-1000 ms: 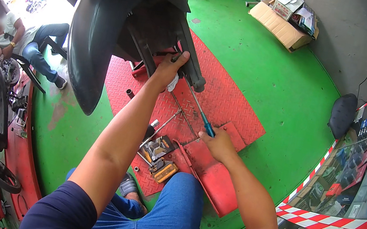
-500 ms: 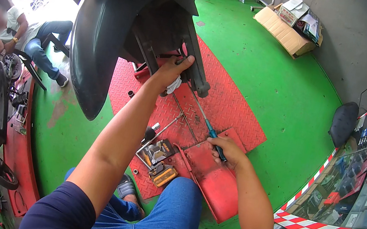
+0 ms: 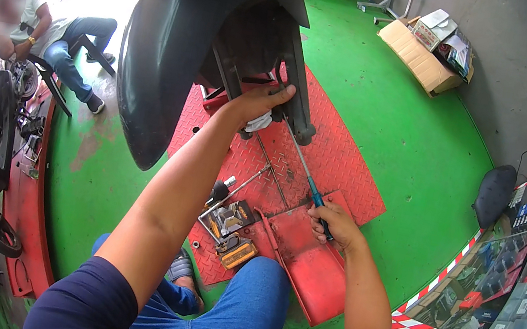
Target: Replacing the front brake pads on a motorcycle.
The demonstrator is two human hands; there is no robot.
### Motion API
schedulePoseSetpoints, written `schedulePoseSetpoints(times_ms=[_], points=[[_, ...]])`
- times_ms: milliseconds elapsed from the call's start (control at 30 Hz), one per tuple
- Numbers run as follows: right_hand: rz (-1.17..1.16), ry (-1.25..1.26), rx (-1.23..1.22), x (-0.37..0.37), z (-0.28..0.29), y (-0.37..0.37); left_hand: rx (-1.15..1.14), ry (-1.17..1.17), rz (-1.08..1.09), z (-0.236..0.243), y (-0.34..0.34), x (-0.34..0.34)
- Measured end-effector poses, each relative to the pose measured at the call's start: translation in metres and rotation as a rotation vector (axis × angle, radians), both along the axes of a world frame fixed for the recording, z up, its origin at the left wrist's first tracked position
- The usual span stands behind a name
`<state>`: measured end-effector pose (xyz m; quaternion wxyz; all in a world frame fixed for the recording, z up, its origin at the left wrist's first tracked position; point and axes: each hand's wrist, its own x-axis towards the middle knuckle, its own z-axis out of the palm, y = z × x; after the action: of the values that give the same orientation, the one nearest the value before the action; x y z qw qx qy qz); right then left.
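Note:
The dark front fender [image 3: 157, 68] and fork leg [image 3: 298, 96] of a raised two-wheeler hang in front of me. My left hand [image 3: 258, 105] reaches between the two fork legs, its thumb by the right one. A crumpled white rag [image 3: 259, 122] bulges from under its palm; most of its fingers are hidden. Lower right, my right hand [image 3: 336, 224] is closed around the teal handle of a long screwdriver [image 3: 313, 188]. The metal shaft slants up to the left, and its tip is lost behind the fork near my left hand.
Below lies a red tread-plate platform [image 3: 343, 154] on a green floor [image 3: 420, 157]. A metal wrench bar [image 3: 236, 188], an orange-and-black tool case [image 3: 237, 253] and a red ramp flap [image 3: 320, 280] are near my knees. Someone sits on a chair [image 3: 55, 89] at left; a glass cabinet [image 3: 491, 275] stands right.
The view has shifted a little, so the fork and both hands appear farther right. My right hand's fingers have changed their wrap on the screwdriver handle. My left hand stays at the fork.

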<state>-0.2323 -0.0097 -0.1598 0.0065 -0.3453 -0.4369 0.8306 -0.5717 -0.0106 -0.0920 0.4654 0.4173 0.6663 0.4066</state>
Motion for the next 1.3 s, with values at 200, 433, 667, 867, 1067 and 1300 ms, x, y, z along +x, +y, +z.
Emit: schedulePoseSetpoints(times_ms=[200, 433, 667, 867, 1067, 1300], points=[[-0.007, -0.063, 0.049, -0.010, 0.005, -0.007, 0.010, 0.075, 0.018, -0.022, 0.011, -0.006], [0.066, -0.190, 0.070, -0.012, 0.011, -0.002, 0.078, 0.181, 0.044, -0.017, 0.006, -0.001], [0.083, -0.125, -0.073, -0.009, 0.007, -0.002, 0.041, 0.169, 0.018, -0.006, 0.002, 0.000], [0.072, -0.126, -0.035, -0.015, 0.011, -0.002, 0.002, 0.347, 0.115, -0.006, 0.000, 0.004], [0.085, -0.270, 0.144, -0.014, 0.011, 0.007, -0.038, 0.335, 0.120, -0.007, 0.000, 0.006], [0.076, -0.475, 0.836, -0.022, -0.019, 0.009, 0.054, 0.413, 0.270, -0.011, 0.002, 0.015]])
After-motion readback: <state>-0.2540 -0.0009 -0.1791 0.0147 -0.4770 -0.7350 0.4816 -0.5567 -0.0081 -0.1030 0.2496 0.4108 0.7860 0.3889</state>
